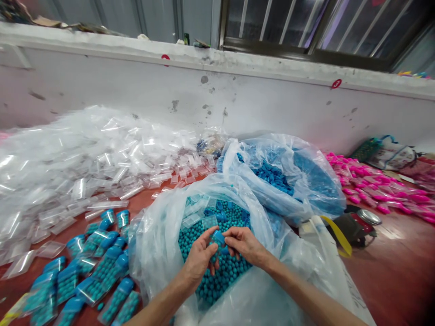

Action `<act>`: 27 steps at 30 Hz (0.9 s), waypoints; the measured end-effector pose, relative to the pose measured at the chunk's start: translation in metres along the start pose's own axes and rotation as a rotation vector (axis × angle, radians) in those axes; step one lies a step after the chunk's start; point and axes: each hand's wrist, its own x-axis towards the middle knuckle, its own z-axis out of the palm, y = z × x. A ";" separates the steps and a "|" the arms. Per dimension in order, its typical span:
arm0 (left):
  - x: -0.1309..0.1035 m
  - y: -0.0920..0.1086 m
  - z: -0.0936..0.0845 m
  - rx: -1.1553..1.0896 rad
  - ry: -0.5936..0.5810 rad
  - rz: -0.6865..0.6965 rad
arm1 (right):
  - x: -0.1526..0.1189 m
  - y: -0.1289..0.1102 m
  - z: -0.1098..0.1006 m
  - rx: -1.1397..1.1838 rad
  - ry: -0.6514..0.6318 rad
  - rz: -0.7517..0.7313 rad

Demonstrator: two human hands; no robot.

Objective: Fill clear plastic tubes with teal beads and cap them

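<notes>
My left hand is closed around a small clear container with a blue cap. The fingers of my right hand pinch at the cap's right side. Both hands are above an open plastic bag full of small teal beads. Several clear empty containers and a few blue caps lie on the beads. How full the held container is cannot be made out behind my fingers.
Bead-filled containers with blue caps lie to the left on the red surface. Behind them spreads a heap of clear empty containers. A second bag holds blue caps; pink pieces lie at the right.
</notes>
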 end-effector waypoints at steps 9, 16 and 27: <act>-0.004 0.003 -0.002 0.085 -0.085 -0.039 | -0.004 0.006 -0.002 0.018 -0.039 0.027; -0.013 0.004 0.002 0.355 0.085 0.132 | -0.020 -0.005 0.002 -0.201 0.031 -0.199; -0.017 0.016 -0.003 0.218 -0.017 -0.023 | -0.005 -0.013 0.006 0.226 0.198 0.069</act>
